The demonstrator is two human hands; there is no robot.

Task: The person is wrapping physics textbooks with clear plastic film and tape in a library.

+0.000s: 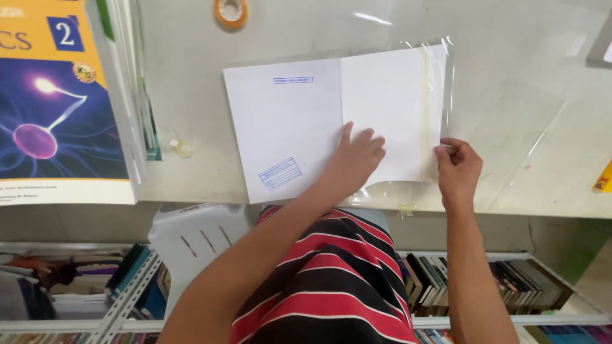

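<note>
1. Risk: the left hand (354,159) lies flat, fingers spread, on the open book (331,127) near its spine; if that pressure eases, the pages likely shift under the clear plastic cover (440,83).
2. Risk: the right hand (457,167) pinches the film's edge beside the right page; a skewed pull could wrinkle or crease it.
3. The book lies open and white at the near edge of the pale worktop (542,127), with blue stamps on the left page.
4. The film is glossy and wraps the right edge loosely.
</note>
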